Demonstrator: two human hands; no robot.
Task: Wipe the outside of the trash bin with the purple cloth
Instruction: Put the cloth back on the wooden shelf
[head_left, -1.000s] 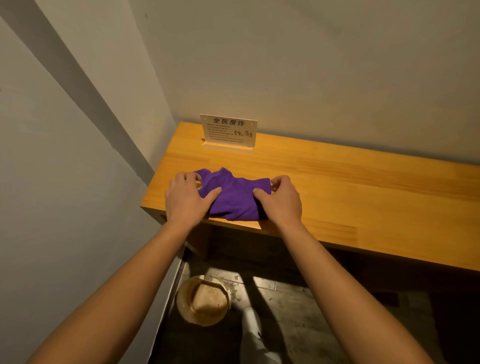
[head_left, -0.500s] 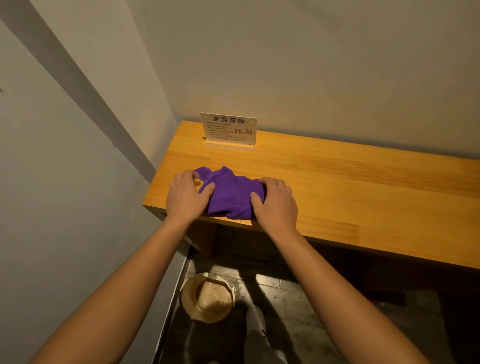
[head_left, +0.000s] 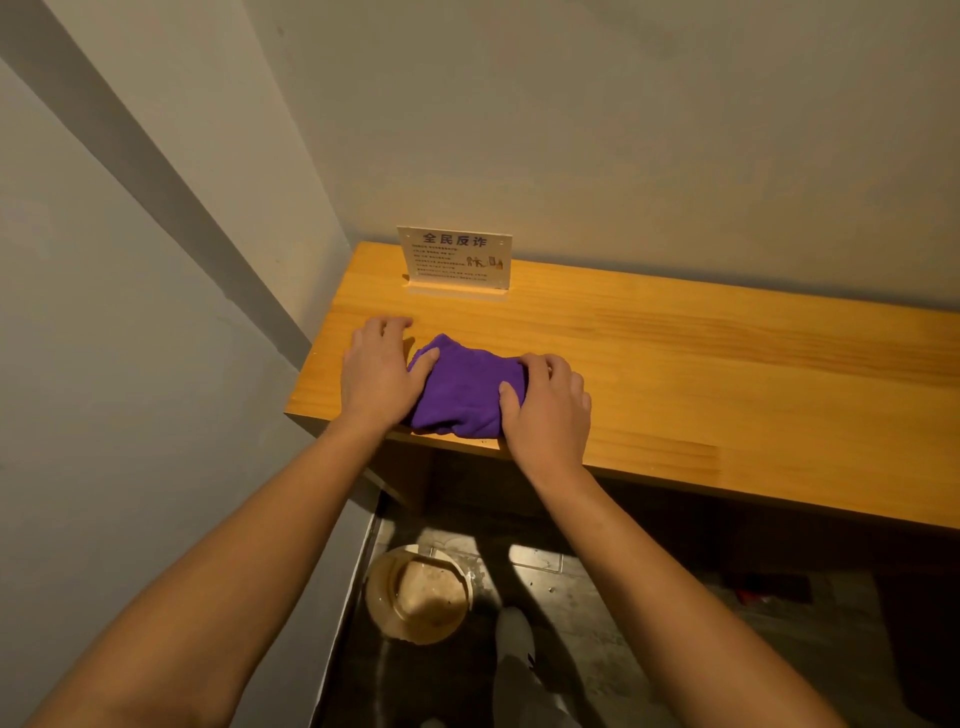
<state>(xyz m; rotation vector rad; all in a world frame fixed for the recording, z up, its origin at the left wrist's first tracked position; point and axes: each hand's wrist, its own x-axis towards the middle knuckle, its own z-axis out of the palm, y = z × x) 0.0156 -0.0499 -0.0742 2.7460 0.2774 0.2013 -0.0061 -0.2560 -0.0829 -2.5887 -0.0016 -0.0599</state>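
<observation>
The purple cloth (head_left: 462, 397) lies bunched on the wooden bench top (head_left: 701, 374), near its front left corner. My left hand (head_left: 375, 371) lies flat over the cloth's left end, with the thumb on the fabric and the fingertips on the wood beyond it. My right hand (head_left: 549, 413) grips the cloth's right end, thumb on top and fingers curled over the edge. The round tan trash bin (head_left: 382, 610) stands on the floor below the bench, by the left wall, with a crumpled tan lump inside.
A small white sign (head_left: 454, 258) stands at the back of the bench against the wall. Walls close in on the left and behind. My shoe (head_left: 514, 636) is on the dark floor right of the bin.
My right hand has pushed the cloth's right end leftwards, so the cloth is bunched narrower. My left hand has slid slightly left and forward.
</observation>
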